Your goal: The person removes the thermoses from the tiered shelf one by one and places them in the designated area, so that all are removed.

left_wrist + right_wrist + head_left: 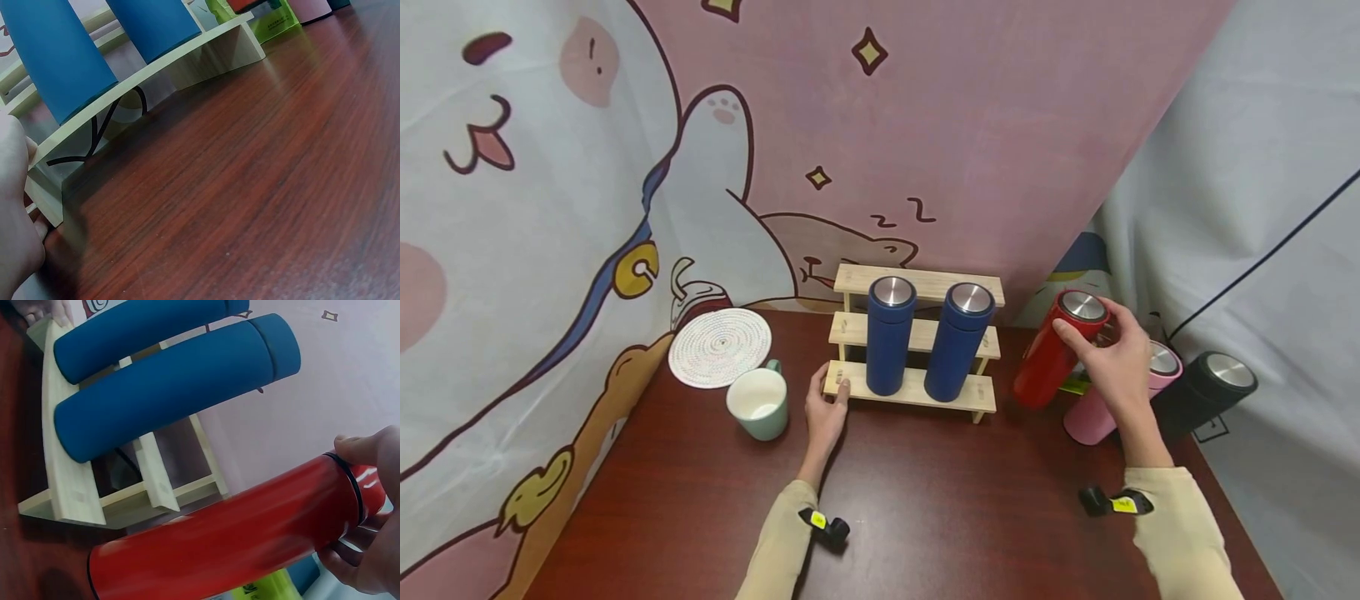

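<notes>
My right hand (1116, 358) grips a red thermos (1051, 354) around its upper end, thumb on one side and fingers on the other. The thermos has a steel-topped lid and is beside the right end of a three-step wooden rack (917, 385). With my left hand (826, 412) I hold the left end of the rack's lowest step, the thumb over its front. Two blue thermoses, a left one (887, 350) and a right one (953, 354), stand on that lowest step. In the right wrist view the red thermos (225, 534) slants below the blue ones.
Right of the red thermos are a pink thermos (1093, 412) and a black thermos (1198, 396). A bright green package (275, 24) stands behind them. On the left are a mint mug (763, 417) and a round woven mat (718, 348). Printed cloth (1000, 125) hangs behind the table.
</notes>
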The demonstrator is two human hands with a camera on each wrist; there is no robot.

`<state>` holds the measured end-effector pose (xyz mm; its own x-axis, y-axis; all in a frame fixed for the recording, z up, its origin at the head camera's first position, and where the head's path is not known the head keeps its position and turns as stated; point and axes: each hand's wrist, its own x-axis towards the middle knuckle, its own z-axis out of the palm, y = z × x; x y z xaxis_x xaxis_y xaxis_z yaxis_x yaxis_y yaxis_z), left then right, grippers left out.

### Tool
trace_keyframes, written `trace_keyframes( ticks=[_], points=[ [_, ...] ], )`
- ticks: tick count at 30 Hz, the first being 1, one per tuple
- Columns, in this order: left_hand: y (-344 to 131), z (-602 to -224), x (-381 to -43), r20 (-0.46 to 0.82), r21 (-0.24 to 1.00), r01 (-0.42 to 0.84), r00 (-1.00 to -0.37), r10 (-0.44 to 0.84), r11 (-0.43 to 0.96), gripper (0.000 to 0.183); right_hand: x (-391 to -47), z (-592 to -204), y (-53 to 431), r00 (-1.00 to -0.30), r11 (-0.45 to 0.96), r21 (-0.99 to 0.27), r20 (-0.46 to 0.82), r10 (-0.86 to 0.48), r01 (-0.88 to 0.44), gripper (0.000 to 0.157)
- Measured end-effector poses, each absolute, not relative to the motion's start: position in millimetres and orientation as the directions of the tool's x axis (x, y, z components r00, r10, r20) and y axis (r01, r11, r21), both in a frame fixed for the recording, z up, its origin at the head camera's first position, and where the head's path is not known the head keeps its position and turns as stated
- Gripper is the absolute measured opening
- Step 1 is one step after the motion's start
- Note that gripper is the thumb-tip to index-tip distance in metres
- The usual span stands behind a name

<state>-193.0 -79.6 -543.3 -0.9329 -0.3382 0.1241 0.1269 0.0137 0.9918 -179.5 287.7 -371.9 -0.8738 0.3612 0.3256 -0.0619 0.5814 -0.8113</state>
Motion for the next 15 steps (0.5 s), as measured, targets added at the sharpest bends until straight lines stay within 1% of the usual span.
trace_keyframes(
  ticks=[4,11,15],
  points=[
    [-79.6,-543.8,-193.0,0.116,0.993,0.118,-0.934,-0.338,0.014,0.054,-175.5,-380.9,286.5,-0.881,0.585,-0.809,0.319,0.349,-0.062,0.064],
    [-78.3,-541.7,-191.3,0.111,0.994,0.105,-0.935,-0.338,0.037,0.054,-171.2,-394.7,284.6,-0.890,0.566,-0.825,0.260,0.374,-0.003,0.070],
    [-79.3,-541.4,-191.8,0.111,0.994,0.105,-0.935,-0.336,0.035,0.054,-170.7,-404.6,284.4,-0.886,0.584,-0.811,0.263,0.382,0.011,0.071]
  ],
)
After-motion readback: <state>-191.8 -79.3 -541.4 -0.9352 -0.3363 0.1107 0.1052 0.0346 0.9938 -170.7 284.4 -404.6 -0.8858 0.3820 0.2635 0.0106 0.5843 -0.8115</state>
